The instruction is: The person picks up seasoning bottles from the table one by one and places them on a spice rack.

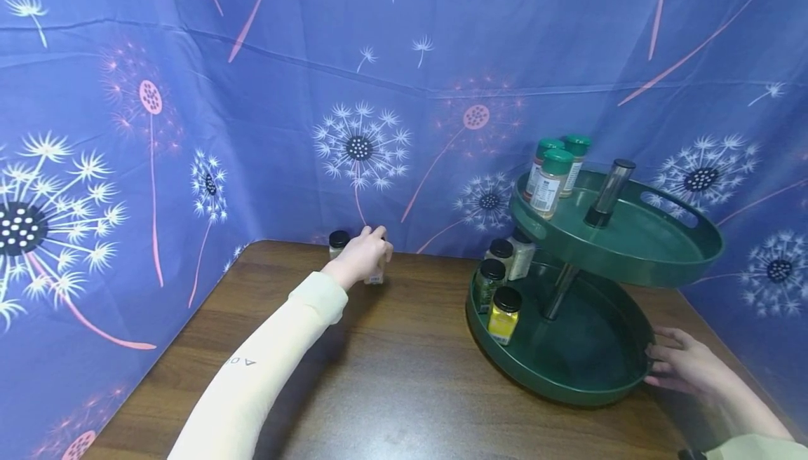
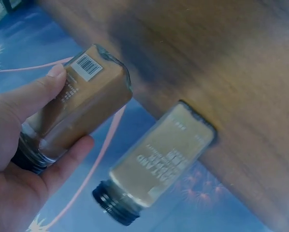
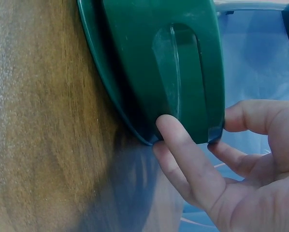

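Observation:
In the left wrist view, my left hand (image 2: 28, 121) grips a square spice jar (image 2: 84, 96) of brown powder, thumb on one side and fingers on the other. Beside it stands a second black-capped jar (image 2: 159, 154) of paler powder, label facing the camera. From the head view, the left hand (image 1: 362, 256) is at the table's back edge and partly covers its jar. At the right, my right hand (image 1: 688, 365) touches the lower tier's rim on a green two-tier tray (image 1: 618, 390), its fingertips (image 3: 171, 128) against the green wall with fingers spread.
Several black-capped jars, one yellow jar (image 1: 503, 316) among them, stand at the lower tier's left side. On the upper tier (image 1: 663, 253) are three green-capped bottles (image 1: 546, 190) beside the metal post (image 1: 609, 193). A patterned blue cloth (image 1: 284, 130) hangs behind the wooden table (image 1: 379, 376).

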Tool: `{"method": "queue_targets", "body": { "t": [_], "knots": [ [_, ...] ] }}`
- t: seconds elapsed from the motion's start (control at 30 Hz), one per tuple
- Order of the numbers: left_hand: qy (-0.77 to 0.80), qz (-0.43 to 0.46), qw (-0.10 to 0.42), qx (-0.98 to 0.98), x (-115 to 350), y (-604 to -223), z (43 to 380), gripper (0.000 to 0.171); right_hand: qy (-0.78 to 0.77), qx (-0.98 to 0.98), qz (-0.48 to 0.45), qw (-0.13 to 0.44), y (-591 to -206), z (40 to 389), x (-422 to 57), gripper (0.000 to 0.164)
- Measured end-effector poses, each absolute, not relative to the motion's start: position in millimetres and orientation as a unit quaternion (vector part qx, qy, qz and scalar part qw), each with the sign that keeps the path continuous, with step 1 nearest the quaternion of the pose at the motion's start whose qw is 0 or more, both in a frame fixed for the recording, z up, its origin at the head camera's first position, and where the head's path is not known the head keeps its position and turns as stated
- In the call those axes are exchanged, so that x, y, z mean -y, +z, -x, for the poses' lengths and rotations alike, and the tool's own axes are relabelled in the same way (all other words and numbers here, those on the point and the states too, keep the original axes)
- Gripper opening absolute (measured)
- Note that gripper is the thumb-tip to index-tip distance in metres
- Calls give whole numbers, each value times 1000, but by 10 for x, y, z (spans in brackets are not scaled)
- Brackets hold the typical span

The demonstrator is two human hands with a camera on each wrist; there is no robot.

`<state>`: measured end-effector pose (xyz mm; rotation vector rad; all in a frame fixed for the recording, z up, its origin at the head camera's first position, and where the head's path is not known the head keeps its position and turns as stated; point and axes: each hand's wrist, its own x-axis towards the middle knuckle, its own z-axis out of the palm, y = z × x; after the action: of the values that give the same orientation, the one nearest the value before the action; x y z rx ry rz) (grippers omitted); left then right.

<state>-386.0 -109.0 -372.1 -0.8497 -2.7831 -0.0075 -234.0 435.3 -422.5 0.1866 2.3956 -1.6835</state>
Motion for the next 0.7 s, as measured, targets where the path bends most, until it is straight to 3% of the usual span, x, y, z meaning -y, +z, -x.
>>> {"method": "queue_targets", "body": {
  "t": [0.7],
  "knots": [
    [0,317,144,938,1049,-3398,3680,30,-577,-804,-61,134,-4188,2347,-4359,75]
  ]
}}
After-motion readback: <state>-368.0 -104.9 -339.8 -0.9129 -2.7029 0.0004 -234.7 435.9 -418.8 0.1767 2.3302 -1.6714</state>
